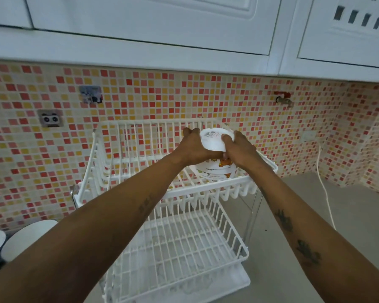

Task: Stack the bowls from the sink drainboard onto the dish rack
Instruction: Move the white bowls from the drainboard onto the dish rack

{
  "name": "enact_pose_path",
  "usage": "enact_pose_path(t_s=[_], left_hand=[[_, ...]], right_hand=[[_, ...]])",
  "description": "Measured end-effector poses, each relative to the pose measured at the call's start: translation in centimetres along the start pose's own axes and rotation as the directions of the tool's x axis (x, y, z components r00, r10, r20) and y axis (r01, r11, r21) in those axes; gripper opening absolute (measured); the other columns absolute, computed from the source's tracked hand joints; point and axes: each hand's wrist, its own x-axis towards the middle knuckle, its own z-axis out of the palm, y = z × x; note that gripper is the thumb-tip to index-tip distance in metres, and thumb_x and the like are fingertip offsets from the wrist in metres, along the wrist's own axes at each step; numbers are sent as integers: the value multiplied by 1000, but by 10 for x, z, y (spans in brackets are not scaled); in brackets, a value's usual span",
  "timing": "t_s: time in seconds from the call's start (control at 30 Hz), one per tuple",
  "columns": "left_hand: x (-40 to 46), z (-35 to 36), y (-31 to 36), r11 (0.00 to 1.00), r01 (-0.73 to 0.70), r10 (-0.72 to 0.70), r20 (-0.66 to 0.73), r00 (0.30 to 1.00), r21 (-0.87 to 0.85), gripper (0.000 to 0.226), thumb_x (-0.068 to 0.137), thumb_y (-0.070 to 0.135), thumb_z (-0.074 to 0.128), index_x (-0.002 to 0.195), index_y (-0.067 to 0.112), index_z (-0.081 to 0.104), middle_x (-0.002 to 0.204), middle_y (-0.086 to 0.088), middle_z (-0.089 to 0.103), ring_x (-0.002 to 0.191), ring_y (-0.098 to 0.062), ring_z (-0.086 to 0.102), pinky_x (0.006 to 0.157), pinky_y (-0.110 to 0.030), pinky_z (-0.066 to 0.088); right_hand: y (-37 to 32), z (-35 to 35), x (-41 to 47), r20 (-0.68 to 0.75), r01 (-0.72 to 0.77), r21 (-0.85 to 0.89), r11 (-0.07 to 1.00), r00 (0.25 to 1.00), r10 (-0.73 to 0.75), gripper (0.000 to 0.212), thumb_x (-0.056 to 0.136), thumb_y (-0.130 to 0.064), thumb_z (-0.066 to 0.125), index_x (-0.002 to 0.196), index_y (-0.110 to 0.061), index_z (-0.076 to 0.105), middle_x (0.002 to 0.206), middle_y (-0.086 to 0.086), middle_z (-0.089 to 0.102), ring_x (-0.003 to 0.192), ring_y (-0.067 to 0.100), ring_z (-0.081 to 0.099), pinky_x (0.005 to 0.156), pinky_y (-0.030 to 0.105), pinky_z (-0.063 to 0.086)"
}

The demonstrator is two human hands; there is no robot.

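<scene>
A white two-tier wire dish rack (pixel 127 184) stands on the counter against the tiled wall. Both my hands hold a small white bowl (pixel 212 142) upside down, its base with a label facing me. My left hand (pixel 195 147) grips its left side and my right hand (pixel 239 149) its right side. The bowl sits on top of other overturned bowls (pixel 214 170) with cartoon prints, which rest in the right part of the rack's upper tier. More white bowls (pixel 24 239) lie at the far lower left, partly cut off by the frame edge.
The rack's lower tier (pixel 184 243) holds nothing visible, with a white drip tray under it. A white cable (pixel 324 193) runs down the wall onto the grey counter at the right. White cabinets hang overhead. A red-handled tap (pixel 282 98) juts from the tiles.
</scene>
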Motion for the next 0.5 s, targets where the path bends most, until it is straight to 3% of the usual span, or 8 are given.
enact_pose_path(t_s=[0.2, 0.37, 0.43, 0.5], left_hand=[[-8, -5, 3, 1000, 26, -26, 9, 1000, 5, 84, 74, 47, 79, 139, 11, 39, 130, -11, 47, 131, -27, 30, 106, -37, 36], [-29, -40, -1, 996, 45, -46, -15, 999, -74, 104, 75, 53, 75, 151, 9, 21, 154, -13, 23, 141, -30, 31, 113, -40, 34], [-42, -63, -9, 988, 23, -38, -96, 995, -150, 104, 71, 62, 70, 149, 9, 28, 155, -11, 25, 141, -28, 34, 112, -39, 35], [-60, -92, -22, 959, -16, -53, -234, 971, -284, 89, 72, 62, 65, 140, 9, 43, 148, -10, 38, 135, -24, 43, 107, -37, 42]], right_hand=[[1, 1, 2, -22, 27, -5, 1000, 999, -27, 66, 90, -50, 31, 144, -12, 34, 145, 15, 43, 127, 36, 47, 107, 52, 37], [-8, -9, -15, -159, 181, -69, 981, 969, -190, 56, 95, -44, 37, 140, -11, 45, 145, 17, 42, 130, 36, 44, 108, 44, 34], [-21, -11, -29, -242, 264, -101, 959, 929, -281, 62, 90, -54, 35, 129, -11, 55, 137, 18, 50, 122, 37, 50, 104, 46, 39], [-48, -3, -43, -251, 325, -20, 945, 914, -320, 63, 89, -58, 40, 124, -9, 59, 136, 17, 51, 115, 40, 54, 98, 48, 45]])
